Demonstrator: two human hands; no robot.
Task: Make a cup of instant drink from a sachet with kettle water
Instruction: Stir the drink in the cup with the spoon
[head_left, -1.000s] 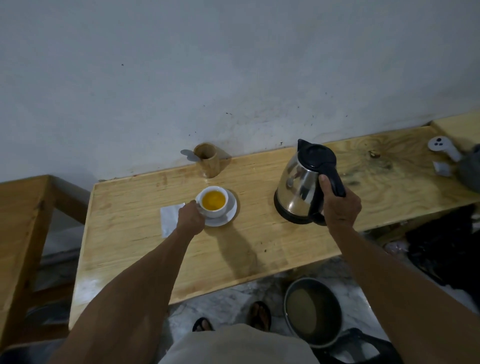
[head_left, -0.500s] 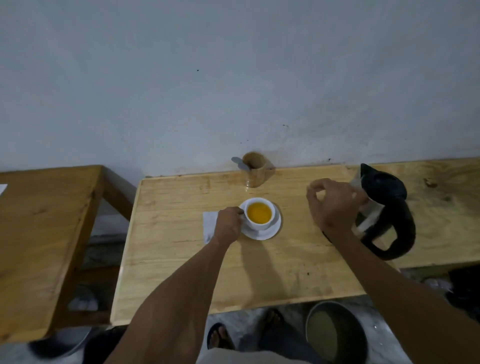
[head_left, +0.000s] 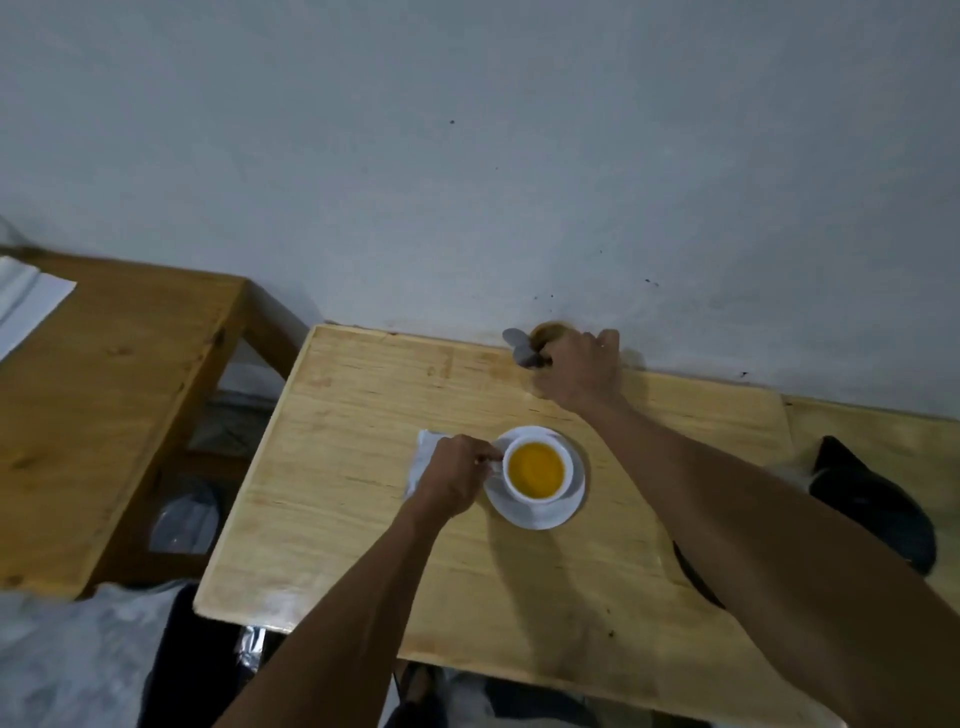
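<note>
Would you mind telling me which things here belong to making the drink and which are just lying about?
Belongs to the job:
- cup of yellow drink, handle held by left hand
- saucer
- spoon in wooden holder, reached by right hand
- sachet
- kettle

Lying about:
- paper on side table

Table (head_left: 363, 415): pale wood, light sheen. Cup (head_left: 566, 467), saucer (head_left: 540, 514): glossy white ceramic. Holder (head_left: 545, 332) at 12 o'clock: wood. Spoon (head_left: 519, 345): dull metal. Wall (head_left: 467, 156): matt, scuffed.
</note>
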